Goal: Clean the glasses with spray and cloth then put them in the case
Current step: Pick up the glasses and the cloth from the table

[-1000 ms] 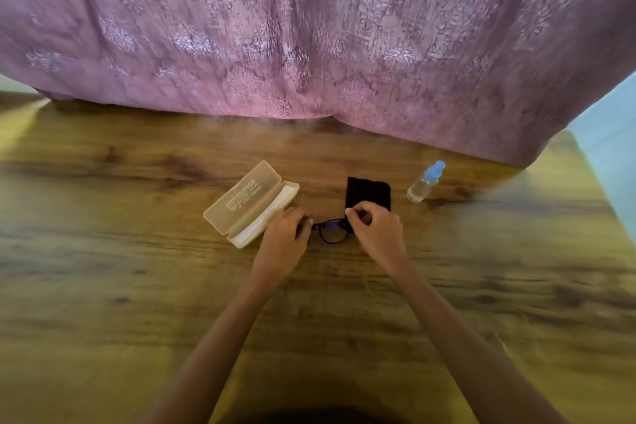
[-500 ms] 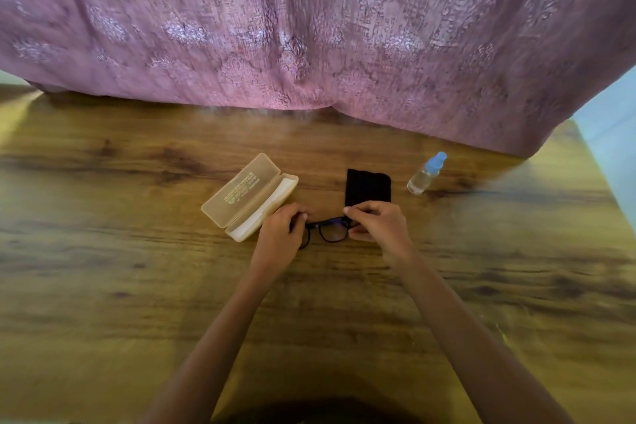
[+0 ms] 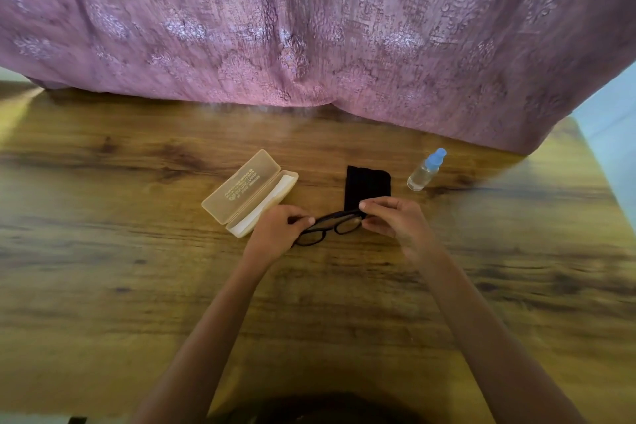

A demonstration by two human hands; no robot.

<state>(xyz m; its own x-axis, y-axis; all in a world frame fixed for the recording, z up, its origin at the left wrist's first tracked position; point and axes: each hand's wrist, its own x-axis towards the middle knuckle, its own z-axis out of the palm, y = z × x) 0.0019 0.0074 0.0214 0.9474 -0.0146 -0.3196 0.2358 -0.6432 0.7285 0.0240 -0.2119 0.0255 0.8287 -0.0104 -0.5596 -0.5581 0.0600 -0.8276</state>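
Observation:
Black-framed glasses [image 3: 328,227] are held between both hands over the wooden table. My left hand [image 3: 275,234] pinches the frame's left end, and my right hand [image 3: 395,224] pinches its right end. The frame is tilted, its right end higher. A black folded cloth [image 3: 367,184] lies flat just behind my right hand. A beige glasses case [image 3: 246,191] lies open to the left, lid back, with a white lining. A small clear spray bottle with a blue cap [image 3: 425,170] stands at the right of the cloth.
The wooden table [image 3: 137,286] spreads wide on both sides and in front. A pink patterned curtain [image 3: 309,27] hangs along the table's far edge. The table's right edge [image 3: 599,162] runs past the bottle.
Both hands have raised the glasses slightly and tilted them, right end upward. More of the frame and lenses shows between the hands now.

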